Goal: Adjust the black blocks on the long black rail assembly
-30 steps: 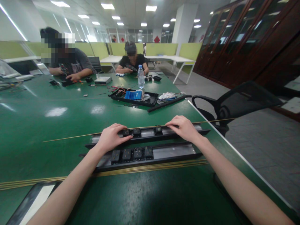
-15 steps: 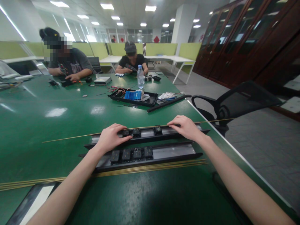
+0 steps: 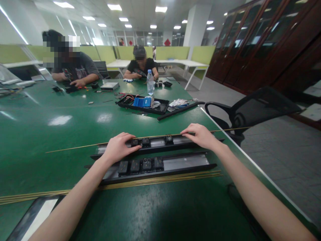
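A thin brass-coloured rod [image 3: 75, 147] lies along the back edge of the far black channel [image 3: 156, 149], its ends sticking out past both sides. My left hand [image 3: 119, 145] grips across the channel's left part, fingertips by the rod and thumb at the front beside a black socket [image 3: 145, 142]. At the right part, my right hand [image 3: 198, 134] pinches the rod between thumb and fingers. Another black socket [image 3: 169, 139] sits in the channel between my hands. Closer to me is a second channel [image 3: 185, 163] holding several black sockets [image 3: 135, 165].
Several brass rods [image 3: 160, 179] lie in front of the near channel. A dark flat object [image 3: 32, 214] is at lower left. Beyond are a black tray [image 3: 160, 106], a water bottle [image 3: 150, 83] and gloves [image 3: 178, 104]. Two people work across the table; an office chair [image 3: 250, 110] stands right.
My right hand has slid slightly to the right along the rod. My left hand, the rod and both channels look unmoved.
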The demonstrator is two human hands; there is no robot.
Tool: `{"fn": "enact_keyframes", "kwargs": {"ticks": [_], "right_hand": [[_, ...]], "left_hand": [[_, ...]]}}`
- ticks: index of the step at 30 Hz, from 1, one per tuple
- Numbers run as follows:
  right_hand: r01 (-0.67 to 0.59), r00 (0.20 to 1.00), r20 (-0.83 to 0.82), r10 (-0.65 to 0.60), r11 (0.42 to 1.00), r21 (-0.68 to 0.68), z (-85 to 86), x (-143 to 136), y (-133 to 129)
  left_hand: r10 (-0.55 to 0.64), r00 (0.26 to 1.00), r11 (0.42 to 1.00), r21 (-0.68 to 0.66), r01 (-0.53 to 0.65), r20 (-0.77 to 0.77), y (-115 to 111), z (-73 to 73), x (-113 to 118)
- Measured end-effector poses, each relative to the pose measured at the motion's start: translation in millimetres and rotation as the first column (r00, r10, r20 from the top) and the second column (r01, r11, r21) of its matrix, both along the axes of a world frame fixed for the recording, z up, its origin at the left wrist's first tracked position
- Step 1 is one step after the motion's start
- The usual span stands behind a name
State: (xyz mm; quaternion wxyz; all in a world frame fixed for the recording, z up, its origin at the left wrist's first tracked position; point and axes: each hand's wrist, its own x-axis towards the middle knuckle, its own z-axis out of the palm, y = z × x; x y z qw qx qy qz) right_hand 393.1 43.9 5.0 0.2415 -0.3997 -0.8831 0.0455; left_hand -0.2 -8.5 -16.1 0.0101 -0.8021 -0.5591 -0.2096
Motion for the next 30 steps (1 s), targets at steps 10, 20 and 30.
{"fn": "enact_keyframes", "kwargs": {"ticks": [10,20,30], "right_hand": [[0.035,0.999,0.011,-0.034,0.999,-0.017,-1.1,9,4],[0.068,0.998,0.023,-0.066,0.993,-0.092,5.2,19,5],[0.105,0.994,0.024,-0.102,0.979,-0.174,13.7,28,4]], "left_hand": [[0.010,1.000,1.000,0.002,-0.010,-0.003,0,-0.3,0],[0.011,1.000,1.000,0.003,-0.011,0.005,0,-0.8,0],[0.011,1.000,1.000,0.007,-0.011,0.005,0,-0.2,0]]}}
